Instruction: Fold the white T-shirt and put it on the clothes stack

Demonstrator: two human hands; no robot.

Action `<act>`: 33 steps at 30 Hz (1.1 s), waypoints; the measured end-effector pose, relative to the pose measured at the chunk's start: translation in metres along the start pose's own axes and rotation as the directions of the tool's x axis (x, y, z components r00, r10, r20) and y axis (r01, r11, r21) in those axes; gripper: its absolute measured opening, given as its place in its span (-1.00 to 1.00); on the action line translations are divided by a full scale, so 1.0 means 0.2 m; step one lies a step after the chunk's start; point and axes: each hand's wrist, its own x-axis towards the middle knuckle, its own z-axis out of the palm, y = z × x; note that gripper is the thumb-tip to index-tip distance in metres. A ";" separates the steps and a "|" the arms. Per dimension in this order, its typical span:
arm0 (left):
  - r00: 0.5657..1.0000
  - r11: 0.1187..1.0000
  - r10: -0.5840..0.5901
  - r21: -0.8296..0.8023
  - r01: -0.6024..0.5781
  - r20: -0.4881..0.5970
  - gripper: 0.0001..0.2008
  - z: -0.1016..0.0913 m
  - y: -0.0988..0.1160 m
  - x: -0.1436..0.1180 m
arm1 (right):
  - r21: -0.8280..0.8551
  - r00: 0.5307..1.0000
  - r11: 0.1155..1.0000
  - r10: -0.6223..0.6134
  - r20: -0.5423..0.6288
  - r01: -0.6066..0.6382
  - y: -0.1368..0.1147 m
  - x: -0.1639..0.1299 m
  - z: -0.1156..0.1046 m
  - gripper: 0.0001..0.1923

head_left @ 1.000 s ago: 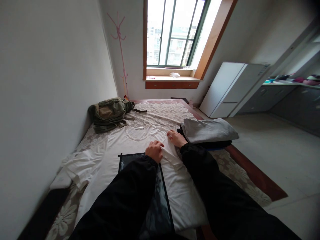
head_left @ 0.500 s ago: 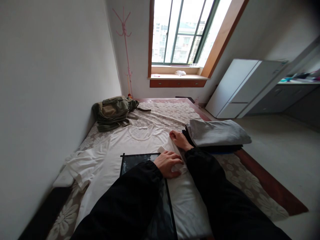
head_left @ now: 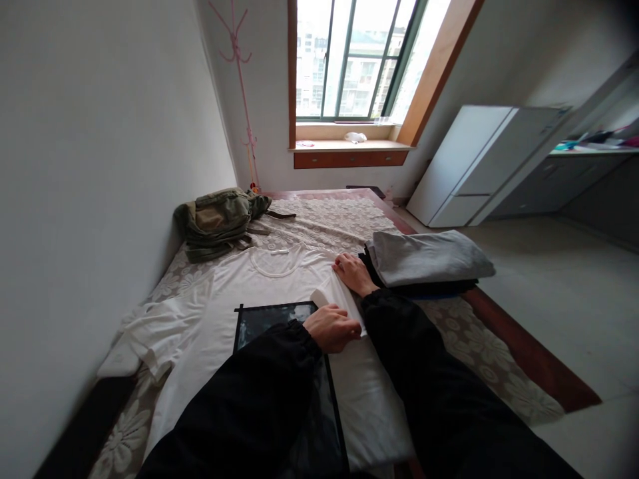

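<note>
White T-shirt (head_left: 234, 299) is spread flat on the bed (head_left: 504, 392), with its neck opening toward the far edge and one sleeve lying toward the wall-side edge. A dark rectangular board (head_left: 272, 316) is laid on the middle of the shirt. The shirt's right side is folded inward over the board's edge. The left hand (head_left: 332, 327) is pressed on this fold, fingers curled on the cloth. The right hand (head_left: 352, 273) is laid on the fold farther up, near the shoulder; whether cloth is pinched there cannot be told. Folded grey clothes (head_left: 426, 256) are stacked just beside the right hand, at the bed's right edge. A green backpack (head_left: 219, 219) is placed near the far wall-side corner.
</note>
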 end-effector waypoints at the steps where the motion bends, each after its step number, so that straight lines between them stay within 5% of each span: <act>1: 1.000 1.000 -0.018 -0.005 0.018 0.000 -0.84 0.00 0.00 0.00 | -0.011 1.000 1.000 0.003 -0.005 -0.003 0.00 0.00 0.00 -0.80; 4: 0.991 0.993 -0.114 0.008 0.115 -0.066 -0.79 0.01 -0.01 0.00 | -0.031 1.000 1.000 0.005 -0.023 -0.006 0.00 -0.01 0.01 -0.80; 6: 0.944 0.959 -0.274 0.019 0.282 -0.183 -0.78 0.01 -0.03 0.00 | -0.036 0.999 0.999 0.004 -0.034 -0.005 -0.01 -0.01 0.01 -0.79; 9: 0.740 0.798 -0.566 -0.017 0.602 -0.363 -0.72 0.00 -0.09 -0.02 | -0.042 0.999 0.999 0.008 -0.041 -0.010 -0.01 -0.01 0.01 -0.78; 11: 0.642 0.718 -0.656 -0.065 0.693 -0.397 -0.65 -0.02 -0.13 -0.04 | -0.045 0.999 0.999 0.014 -0.042 -0.016 -0.01 -0.01 0.01 -0.78; 18: 0.635 0.685 -0.706 -0.531 0.499 -0.313 -0.87 0.00 -0.20 -0.03 | -0.043 0.999 0.999 0.019 -0.042 -0.021 -0.01 -0.02 0.00 -0.77; 23: 0.483 0.493 -0.820 -0.809 0.322 -0.307 -0.80 0.02 -0.22 -0.01 | -0.052 0.999 0.998 0.032 -0.033 -0.033 -0.01 -0.02 0.00 -0.76; 27: 0.399 0.530 -0.831 -0.769 0.357 -0.387 -0.80 -0.02 -0.20 -0.03 | -0.054 0.999 0.998 0.034 -0.033 -0.035 -0.01 -0.02 0.00 -0.75; 29: 0.440 0.652 -0.755 -0.628 0.425 -0.486 -0.80 -0.05 -0.16 -0.04 | -0.054 0.999 0.998 0.029 -0.042 -0.031 -0.02 -0.02 0.00 -0.75; 31: 0.590 0.794 -0.608 -0.410 0.449 -0.532 -0.82 -0.06 -0.10 -0.04 | -0.057 0.998 0.998 0.023 -0.050 -0.026 -0.02 -0.02 0.01 -0.76; 33: 0.759 0.891 -0.453 -0.248 0.380 -0.468 -0.87 -0.04 -0.03 -0.03 | -0.063 0.998 0.998 0.016 -0.054 -0.020 -0.02 -0.02 0.01 -0.77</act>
